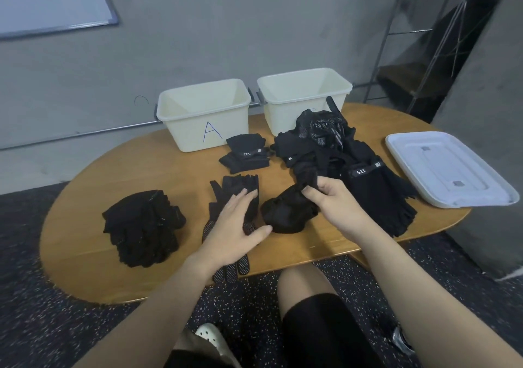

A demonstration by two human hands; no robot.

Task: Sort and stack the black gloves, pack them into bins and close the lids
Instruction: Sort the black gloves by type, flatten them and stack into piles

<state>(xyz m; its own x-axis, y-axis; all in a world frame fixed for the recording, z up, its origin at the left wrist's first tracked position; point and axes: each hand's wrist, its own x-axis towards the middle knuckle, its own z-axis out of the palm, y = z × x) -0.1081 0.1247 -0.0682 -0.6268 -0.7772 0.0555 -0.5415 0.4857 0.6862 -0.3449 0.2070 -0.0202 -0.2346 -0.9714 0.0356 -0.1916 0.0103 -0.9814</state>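
Two hands sorting black gloves on an oval wooden table [85, 254].

The left hand [235, 231] lies flat, fingers straight, on dotted gloves [226, 206] at centre; the right hand [331, 200] pinches a black glove [285, 212] just beside them. A neat stack [144, 226] sits at 9 o'clock, a loose heap [339, 152] at 1 o'clock, two cream bins [203, 115] at 12, and white lids [447, 169] at 3.
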